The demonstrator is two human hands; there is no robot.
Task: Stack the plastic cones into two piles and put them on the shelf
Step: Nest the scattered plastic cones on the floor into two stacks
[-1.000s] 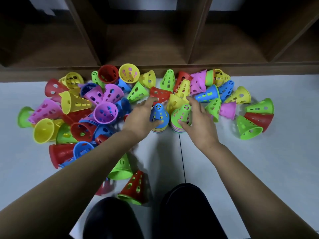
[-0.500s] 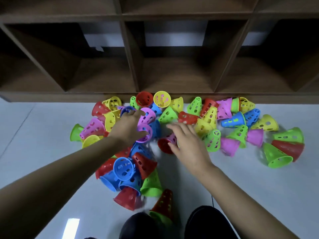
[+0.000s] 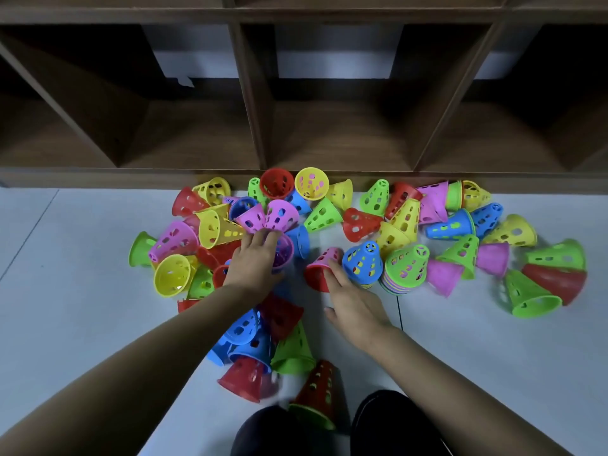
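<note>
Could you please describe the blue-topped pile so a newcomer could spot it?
In front of the wooden shelf, two upright piles stand side by side on the floor among loose cones. The blue-topped pile is the one beside the right hand; the green-topped pile stands on its far side.

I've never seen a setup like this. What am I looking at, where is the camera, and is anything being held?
There is no machine here. A person works with two bare hands, and the one camera sits on their head, looking forward and down. Many coloured plastic cones lie scattered on the pale floor in front of a wooden shelf. The left hand grips a purple cone. The right hand, fingers straight, touches a red cone lying on its side. Next to it stand two started piles, the blue-topped pile and the green-topped pile.
</note>
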